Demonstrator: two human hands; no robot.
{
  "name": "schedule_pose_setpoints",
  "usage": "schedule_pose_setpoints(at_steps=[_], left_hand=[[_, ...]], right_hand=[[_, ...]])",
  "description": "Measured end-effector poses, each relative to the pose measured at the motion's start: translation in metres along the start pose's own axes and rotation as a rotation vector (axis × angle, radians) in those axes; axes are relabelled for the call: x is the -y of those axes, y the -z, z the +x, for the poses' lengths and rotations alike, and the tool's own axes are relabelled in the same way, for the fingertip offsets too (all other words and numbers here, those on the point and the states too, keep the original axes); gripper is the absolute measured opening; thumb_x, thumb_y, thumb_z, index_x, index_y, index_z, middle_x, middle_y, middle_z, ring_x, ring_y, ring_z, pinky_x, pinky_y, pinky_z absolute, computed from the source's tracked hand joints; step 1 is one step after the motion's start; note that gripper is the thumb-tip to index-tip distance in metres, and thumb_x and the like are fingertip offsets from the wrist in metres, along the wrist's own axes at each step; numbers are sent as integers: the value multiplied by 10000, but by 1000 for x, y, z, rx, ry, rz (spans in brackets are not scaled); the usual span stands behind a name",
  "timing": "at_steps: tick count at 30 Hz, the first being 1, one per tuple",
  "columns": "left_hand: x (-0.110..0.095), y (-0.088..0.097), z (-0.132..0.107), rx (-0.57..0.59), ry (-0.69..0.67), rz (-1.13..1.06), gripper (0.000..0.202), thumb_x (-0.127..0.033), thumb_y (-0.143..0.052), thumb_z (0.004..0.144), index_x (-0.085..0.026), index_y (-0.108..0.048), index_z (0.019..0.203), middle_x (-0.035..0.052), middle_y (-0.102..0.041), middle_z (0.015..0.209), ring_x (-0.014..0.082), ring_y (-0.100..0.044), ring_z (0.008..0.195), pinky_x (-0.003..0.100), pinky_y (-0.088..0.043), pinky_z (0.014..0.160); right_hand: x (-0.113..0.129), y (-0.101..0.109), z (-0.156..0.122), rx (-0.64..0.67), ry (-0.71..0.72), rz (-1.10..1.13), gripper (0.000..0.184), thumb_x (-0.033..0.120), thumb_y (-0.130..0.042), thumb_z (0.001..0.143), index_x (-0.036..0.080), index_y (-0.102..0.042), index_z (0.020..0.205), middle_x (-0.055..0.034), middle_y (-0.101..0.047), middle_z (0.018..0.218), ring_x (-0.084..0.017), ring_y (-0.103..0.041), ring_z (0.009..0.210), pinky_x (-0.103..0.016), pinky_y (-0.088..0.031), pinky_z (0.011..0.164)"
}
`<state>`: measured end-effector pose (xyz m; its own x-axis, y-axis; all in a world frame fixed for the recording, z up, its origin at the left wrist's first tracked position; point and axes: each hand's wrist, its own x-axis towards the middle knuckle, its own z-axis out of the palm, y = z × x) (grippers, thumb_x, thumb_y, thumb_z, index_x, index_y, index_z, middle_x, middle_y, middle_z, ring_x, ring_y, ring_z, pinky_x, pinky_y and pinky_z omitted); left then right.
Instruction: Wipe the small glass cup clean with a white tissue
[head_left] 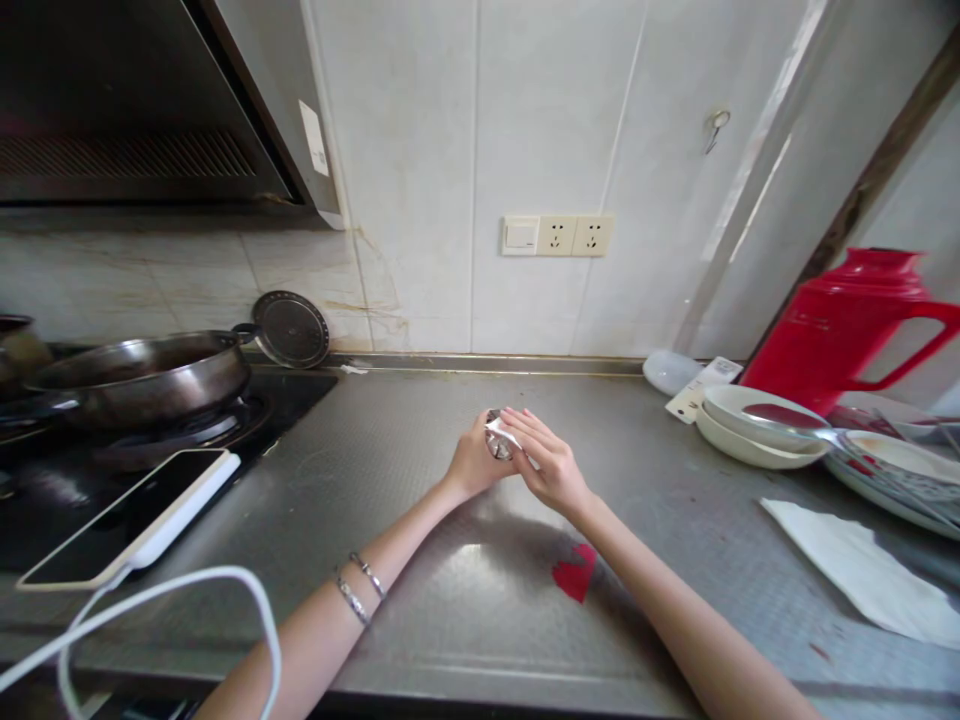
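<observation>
Over the middle of the steel counter [420, 570], my left hand [474, 462] is wrapped round a small, shiny, clear-looking glass [498, 449]. Most of the glass is hidden by my fingers, and its round end faces me. My right hand [553, 468] lies across the glass from the right, fingers together. It presses a piece of white tissue [504, 431] against the rim. Part of the tissue shows between the right fingers and the glass. Below my right wrist, a red scrap [575, 573] lies on the counter.
At left, a steel pan [150, 375] sits on the black stove near a phone [135, 520] with a white cable [251, 590]. At right are stacked bowls [757, 440], a leaning red thermos [840, 330] and a white paper towel [862, 570]. The tiled wall bounds the back.
</observation>
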<state>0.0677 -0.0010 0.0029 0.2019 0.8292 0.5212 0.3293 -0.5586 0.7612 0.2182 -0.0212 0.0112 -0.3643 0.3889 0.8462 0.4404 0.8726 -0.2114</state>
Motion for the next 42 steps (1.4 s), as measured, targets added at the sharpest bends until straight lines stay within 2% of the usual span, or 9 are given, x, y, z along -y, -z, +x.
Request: schedule_pose_setpoints(at_steps=[7,12,15,18,23,29,31,36,42], left_hand=[[-1,-5,-1,47,93,11,523,-373,-765,610,-162,-549,1036,23,-668,811,156,-617,684,238,-453,603],[6,-5,5,24,174,18,476,-411,-729,656,-155,-569,1023,42,-675,860,178,-635,732,255,-478,604],[6,-4,6,46,106,152,314,-370,-672,716,-166,-613,947,58,-662,908,197,-646,773,292,-493,670],[3,-5,4,87,6,212,241,-317,-650,733,-180,-635,930,57,-660,926,194,-644,796,292,-486,712],[2,-5,3,-1,132,135,460,-400,-747,638,-178,-579,1004,31,-677,868,183,-637,752,255,-471,642],[3,-5,6,50,23,323,163,-285,-617,769,-186,-644,896,60,-625,897,186,-634,771,290,-486,713],[-1,-5,6,40,52,240,197,-307,-649,746,-177,-636,893,52,-624,870,183,-627,759,289,-500,691],[-10,-6,3,34,321,-233,558,-438,-743,637,-148,-556,1076,50,-634,861,165,-603,686,219,-496,439],[-7,-5,5,20,335,-416,548,-410,-753,633,-137,-545,1060,63,-630,907,150,-605,691,201,-510,393]], right_hand=[[-9,-4,-3,-129,-241,30,318,245,-411,950,276,-638,1171,-38,-680,1160,-221,-629,1103,-514,-423,1048],[-4,-1,-5,-70,-25,-78,373,160,-433,921,236,-565,1262,-87,-626,1246,-224,-542,1218,-509,-397,1074],[-1,-1,-2,19,83,-154,403,129,-440,903,224,-540,1281,-103,-598,1281,-230,-503,1257,-517,-388,1077],[-1,1,2,52,103,-212,398,124,-433,901,211,-538,1275,-118,-590,1288,-233,-507,1253,-528,-389,1071],[-2,9,1,14,85,-239,400,118,-442,894,209,-543,1270,-124,-619,1247,-231,-551,1207,-523,-410,1057],[5,6,1,47,148,-170,419,116,-478,878,214,-543,1280,-114,-596,1281,-233,-506,1253,-523,-378,1079],[5,4,2,19,97,-136,411,120,-468,887,235,-556,1272,-97,-595,1283,-235,-506,1252,-538,-349,1092],[0,1,0,-167,-151,6,352,172,-456,925,292,-609,1219,-60,-625,1245,-230,-587,1163,-538,-336,1097],[4,1,-3,-180,-142,67,347,191,-492,917,322,-611,1215,-33,-620,1250,-228,-583,1167,-525,-324,1107]])
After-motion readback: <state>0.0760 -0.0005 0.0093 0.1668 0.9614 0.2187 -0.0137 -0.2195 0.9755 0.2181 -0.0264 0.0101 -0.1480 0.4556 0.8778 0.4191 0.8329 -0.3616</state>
